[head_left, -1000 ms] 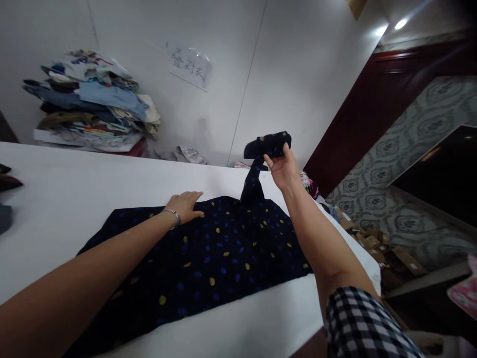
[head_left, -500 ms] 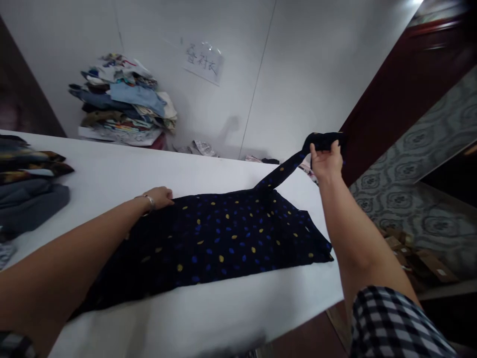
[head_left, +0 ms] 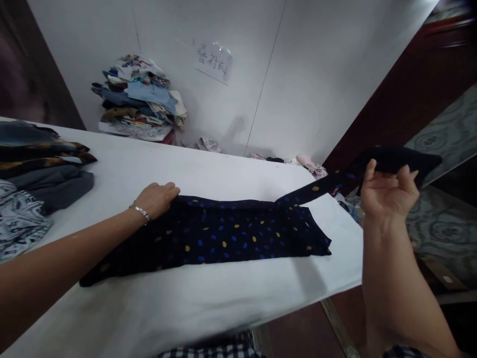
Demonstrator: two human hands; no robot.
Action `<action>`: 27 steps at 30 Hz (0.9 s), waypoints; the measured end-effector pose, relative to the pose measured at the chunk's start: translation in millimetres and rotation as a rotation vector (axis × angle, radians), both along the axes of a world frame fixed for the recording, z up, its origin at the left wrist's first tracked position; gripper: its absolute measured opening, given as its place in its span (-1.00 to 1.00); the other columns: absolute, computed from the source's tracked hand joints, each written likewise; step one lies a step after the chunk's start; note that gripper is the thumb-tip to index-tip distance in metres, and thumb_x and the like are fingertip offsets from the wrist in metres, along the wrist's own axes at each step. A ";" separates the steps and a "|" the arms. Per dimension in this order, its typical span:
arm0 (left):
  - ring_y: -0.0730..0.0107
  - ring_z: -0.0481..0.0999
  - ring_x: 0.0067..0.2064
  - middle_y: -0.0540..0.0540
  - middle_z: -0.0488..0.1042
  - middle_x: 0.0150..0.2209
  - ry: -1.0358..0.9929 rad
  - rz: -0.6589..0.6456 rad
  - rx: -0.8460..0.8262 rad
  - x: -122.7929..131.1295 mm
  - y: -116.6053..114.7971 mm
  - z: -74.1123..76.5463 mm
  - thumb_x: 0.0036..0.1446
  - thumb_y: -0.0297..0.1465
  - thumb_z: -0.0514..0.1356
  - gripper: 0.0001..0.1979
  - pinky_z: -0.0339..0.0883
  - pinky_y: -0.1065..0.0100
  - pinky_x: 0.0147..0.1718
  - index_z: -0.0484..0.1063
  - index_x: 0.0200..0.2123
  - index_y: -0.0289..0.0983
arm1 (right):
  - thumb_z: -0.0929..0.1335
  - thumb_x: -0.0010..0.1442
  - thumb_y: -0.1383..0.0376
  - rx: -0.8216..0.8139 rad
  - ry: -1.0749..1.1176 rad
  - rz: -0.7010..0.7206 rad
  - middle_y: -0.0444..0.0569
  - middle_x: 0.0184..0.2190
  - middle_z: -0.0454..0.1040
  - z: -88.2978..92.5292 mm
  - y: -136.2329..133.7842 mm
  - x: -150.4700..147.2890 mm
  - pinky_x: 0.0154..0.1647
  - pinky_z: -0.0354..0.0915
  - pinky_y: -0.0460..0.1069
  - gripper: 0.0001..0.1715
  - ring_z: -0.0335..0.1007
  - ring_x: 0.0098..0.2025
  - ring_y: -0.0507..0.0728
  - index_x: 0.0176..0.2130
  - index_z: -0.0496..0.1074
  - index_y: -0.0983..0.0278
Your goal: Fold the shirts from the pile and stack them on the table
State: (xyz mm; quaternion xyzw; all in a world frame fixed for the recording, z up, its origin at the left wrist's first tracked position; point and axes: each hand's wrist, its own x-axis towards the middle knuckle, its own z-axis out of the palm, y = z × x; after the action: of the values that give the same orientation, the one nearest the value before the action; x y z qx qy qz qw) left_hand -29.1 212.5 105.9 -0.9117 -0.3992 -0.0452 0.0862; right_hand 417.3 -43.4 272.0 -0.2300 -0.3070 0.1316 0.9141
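A dark navy garment (head_left: pixel 231 233) with blue and yellow dots lies flat across the white table (head_left: pixel 208 303). My left hand (head_left: pixel 158 197) rests on its far left edge, fingers curled down against the cloth. My right hand (head_left: pixel 387 191) is raised beyond the table's right end, palm toward me, holding the end of the garment's sleeve (head_left: pixel 395 159). The sleeve stretches taut from the garment's upper right corner out to that hand.
Folded clothes (head_left: pixel 40 164) are stacked at the table's left end. A tall heap of mixed garments (head_left: pixel 139 107) leans against the white wall behind, under a paper sign (head_left: pixel 213 60). Loose cloth pieces (head_left: pixel 309 166) lie past the table's far right corner, by a dark red door frame.
My right hand has pulled the sleeve from above the garment's top edge out to the right, past the table end. My left hand has slid left along the garment's far edge.
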 end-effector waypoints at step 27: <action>0.13 0.39 -0.30 -0.20 0.41 -0.33 -0.120 0.005 -0.016 -52.2 -75.5 -24.1 0.07 -0.56 -0.10 -0.70 0.18 0.15 -0.30 0.41 -0.39 -0.26 | 0.32 0.08 0.28 -0.304 -0.056 -0.468 -0.47 0.03 0.44 -37.8 -92.9 -85.6 -0.17 0.50 0.12 -0.66 0.15 0.27 0.04 -0.45 0.48 -0.26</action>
State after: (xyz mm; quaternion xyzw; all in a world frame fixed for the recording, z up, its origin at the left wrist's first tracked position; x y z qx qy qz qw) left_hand -81.4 137.0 81.8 -0.9070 -0.4062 -0.0966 0.0549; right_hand 331.6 -136.2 234.1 -0.4328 -0.2472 -0.0451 0.8657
